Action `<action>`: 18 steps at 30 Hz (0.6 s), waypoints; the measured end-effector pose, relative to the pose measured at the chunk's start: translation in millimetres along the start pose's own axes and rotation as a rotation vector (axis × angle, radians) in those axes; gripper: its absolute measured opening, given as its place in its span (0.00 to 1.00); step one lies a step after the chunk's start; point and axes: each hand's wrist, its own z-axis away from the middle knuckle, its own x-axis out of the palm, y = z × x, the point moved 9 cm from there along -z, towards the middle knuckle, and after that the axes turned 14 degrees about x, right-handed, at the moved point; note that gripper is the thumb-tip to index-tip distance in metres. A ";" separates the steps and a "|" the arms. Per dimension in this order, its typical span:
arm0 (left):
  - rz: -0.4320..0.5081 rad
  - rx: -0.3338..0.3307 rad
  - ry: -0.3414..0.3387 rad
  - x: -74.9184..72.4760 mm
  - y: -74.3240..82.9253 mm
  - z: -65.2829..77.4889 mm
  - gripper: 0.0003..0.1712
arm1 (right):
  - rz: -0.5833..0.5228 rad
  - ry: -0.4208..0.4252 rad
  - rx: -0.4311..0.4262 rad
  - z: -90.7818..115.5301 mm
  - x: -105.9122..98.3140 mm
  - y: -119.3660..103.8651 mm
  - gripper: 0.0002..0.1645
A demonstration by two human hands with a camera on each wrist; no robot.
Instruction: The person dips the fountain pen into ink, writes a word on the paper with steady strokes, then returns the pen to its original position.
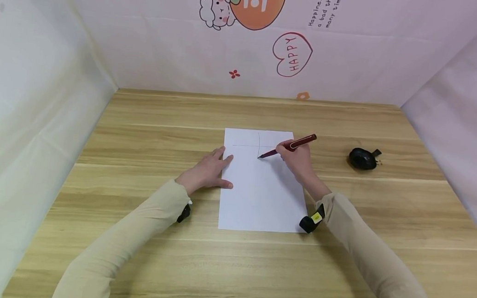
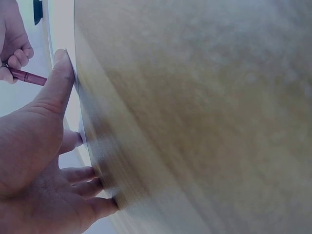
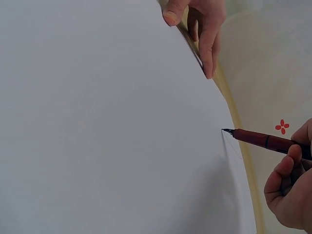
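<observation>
Maroon and slim, our pen [image 1: 302,142] slants towards two o'clock, its dark nib [image 3: 228,131] at the foot of a thin upright line [image 1: 259,140], up near twelve on the white paper [image 1: 259,203]. We judge the step in hand to be drawing that line down across a level line [image 1: 244,145] — so the next move calls for a steady pull towards six, or a lift. Our right hand [image 1: 298,160] pinches the pen, and our left hand [image 1: 210,170] lies at the paper's nine o'clock edge, thumb apart from the fingers.

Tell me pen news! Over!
Right hand gripping pen, nib on paper. Left hand at paper's left edge. Two crossed lines drawn. Black object right, out of the way.
</observation>
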 end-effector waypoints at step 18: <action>0.005 -0.005 -0.004 -2.5 1.4 0.8 0.51 | 0.028 -0.029 0.022 6.0 2.3 3.9 0.13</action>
